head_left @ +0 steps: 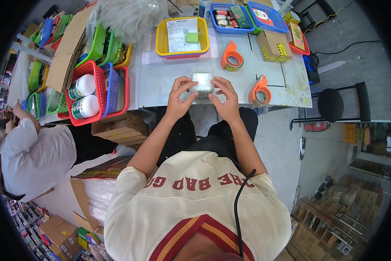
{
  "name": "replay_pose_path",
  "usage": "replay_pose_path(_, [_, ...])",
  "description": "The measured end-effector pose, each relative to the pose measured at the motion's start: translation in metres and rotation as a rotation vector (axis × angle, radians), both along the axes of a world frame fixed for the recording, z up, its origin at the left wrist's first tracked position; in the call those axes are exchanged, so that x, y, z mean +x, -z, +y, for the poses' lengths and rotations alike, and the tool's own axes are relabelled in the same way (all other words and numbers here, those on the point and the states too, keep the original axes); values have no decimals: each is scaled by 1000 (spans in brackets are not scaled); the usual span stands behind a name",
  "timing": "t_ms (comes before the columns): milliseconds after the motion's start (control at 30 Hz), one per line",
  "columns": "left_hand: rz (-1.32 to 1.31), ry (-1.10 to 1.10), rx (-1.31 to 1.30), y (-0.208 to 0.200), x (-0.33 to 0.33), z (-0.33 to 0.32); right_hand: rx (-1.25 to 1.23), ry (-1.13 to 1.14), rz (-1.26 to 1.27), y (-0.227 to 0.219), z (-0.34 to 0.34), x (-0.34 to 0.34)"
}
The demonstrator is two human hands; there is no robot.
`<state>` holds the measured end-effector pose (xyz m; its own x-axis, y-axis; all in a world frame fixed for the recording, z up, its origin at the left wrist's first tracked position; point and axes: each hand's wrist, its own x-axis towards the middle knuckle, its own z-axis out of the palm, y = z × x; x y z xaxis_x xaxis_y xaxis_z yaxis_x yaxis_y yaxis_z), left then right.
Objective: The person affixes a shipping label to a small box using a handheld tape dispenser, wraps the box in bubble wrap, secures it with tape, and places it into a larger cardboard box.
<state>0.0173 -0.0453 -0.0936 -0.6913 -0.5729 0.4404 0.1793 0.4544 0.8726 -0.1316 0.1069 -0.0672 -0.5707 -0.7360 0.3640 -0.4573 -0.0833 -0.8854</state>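
Note:
A small package wrapped in clear bubble wrap (202, 81) sits between my hands near the table's front edge, with a pale, shiny patch on top. On its left side, the fingers and thumb of my left hand (180, 99) press against it. My right hand (226, 99) grips the opposite side in the same way. Whatever the wrap encloses cannot be made out. Just beyond stands a yellow basket (159, 40) nested in a red one, holding a printed sheet (181, 31) and a bright green box (192, 38). An orange tape dispenser (231, 55) lies to the right of the package.
Another orange tape dispenser (260, 90) lies at the right front edge. A cardboard box (271, 45) and a blue basket (232, 29) stand at the back right. At left, a red basket (100, 89) holds white bottles (84, 85). Another person (34, 150) is at far left.

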Motion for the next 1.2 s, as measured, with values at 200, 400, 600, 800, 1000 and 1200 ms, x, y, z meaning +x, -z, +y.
replay_pose_path(200, [54,22,180,0,5,12,17,15,33,0,4,-2])
replay_pose_path(400, [-86,73,4,-4,2,6,45,-12,96,4,6,-8])
replay_pose_path(600, [-112,68,53,6,-14,-6,1,-64,-104,15,-2,-24])
replay_pose_path(800, [-120,136,472,-1,-33,-7,-27,-70,-559,20,-16,-35])
replay_pose_path(1000, [-199,294,631,-16,-41,-23,92,-250,-593,22,-20,-60])
replay_pose_path(1200, [-117,242,276,17,-39,-28,69,-211,-364,25,-17,-55])
